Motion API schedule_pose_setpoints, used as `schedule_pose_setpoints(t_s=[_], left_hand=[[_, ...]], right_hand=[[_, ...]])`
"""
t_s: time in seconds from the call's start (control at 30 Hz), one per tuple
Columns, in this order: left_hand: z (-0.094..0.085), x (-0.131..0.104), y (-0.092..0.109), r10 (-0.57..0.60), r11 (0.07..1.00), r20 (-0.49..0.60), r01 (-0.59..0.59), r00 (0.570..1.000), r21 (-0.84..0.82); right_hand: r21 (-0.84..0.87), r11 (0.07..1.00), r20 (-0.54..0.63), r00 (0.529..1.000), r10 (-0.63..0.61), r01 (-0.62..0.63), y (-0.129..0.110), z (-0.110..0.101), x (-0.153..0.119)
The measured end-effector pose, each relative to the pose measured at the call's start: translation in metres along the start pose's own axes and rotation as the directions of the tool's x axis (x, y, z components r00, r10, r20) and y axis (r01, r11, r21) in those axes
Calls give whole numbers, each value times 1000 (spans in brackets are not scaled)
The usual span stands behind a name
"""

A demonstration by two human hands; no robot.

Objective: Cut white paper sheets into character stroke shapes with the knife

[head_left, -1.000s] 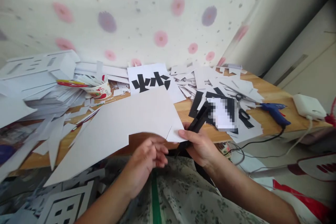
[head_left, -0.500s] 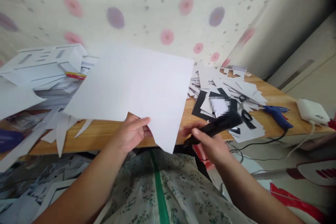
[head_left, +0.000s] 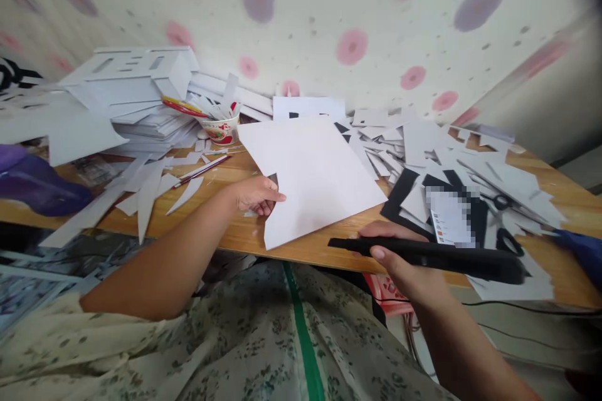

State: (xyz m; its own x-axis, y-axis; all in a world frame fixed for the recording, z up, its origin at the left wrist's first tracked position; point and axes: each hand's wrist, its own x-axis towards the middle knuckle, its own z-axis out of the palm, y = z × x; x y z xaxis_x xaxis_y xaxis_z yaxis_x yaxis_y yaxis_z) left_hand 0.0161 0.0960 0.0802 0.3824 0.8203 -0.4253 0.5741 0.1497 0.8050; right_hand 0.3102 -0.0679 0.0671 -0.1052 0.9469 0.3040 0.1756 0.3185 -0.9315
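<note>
Spotted cloth [head_left: 301,19] hung behind the wooden desk [head_left: 244,237], whose back edge was crowded with white offcuts [head_left: 385,138]. Near the middle of the front edge was the notched white board [head_left: 320,182]; from my remote view I couldn't tell whether it lay flat or was held slightly clear. The left hand [head_left: 261,195] had its grip pinched on the board at the notch, while the right hand [head_left: 409,272] had its grip closed round a black tool [head_left: 461,261], tip pointing left. I judged the board light and fairly stiff, smooth enough to slide, its pointed corners likely to bend; the notched side seemed a sound place to hold. Black sheets [head_left: 399,191] sat just beside its right corner, with scissors [head_left: 508,242] beyond, towards the desk's right end. On the left, white strips [head_left: 150,197] poked over the front edge, and a paper cup [head_left: 221,131] limited room behind.
</note>
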Motion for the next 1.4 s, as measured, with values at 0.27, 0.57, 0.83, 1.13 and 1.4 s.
schedule_pose_setpoints(t_s=[0.27, 0.57, 0.83, 1.13, 1.4], left_hand=[[20, -58, -40, 470, 816, -446, -183, 761, 548], [52, -88, -89, 779, 475, -243, -292, 578, 830], [46, -83, -91, 800, 456, -207, -347, 563, 819], [46, -87, -90, 759, 368, -86, -317, 645, 874], [51, -81, -91, 819, 237, -92, -189, 567, 953]], right_hand=[[-33, 999, 78, 997, -20, 23, 1, 50, 56], [-86, 996, 230, 972, 49, -30, 11, 103, 103], [-181, 983, 248, 966, 76, -31, 13, 109, 104], [-104, 923, 461, 840, -286, 372, 19, 104, 116], [-110, 803, 595, 686, -419, 586, 18, 108, 124]])
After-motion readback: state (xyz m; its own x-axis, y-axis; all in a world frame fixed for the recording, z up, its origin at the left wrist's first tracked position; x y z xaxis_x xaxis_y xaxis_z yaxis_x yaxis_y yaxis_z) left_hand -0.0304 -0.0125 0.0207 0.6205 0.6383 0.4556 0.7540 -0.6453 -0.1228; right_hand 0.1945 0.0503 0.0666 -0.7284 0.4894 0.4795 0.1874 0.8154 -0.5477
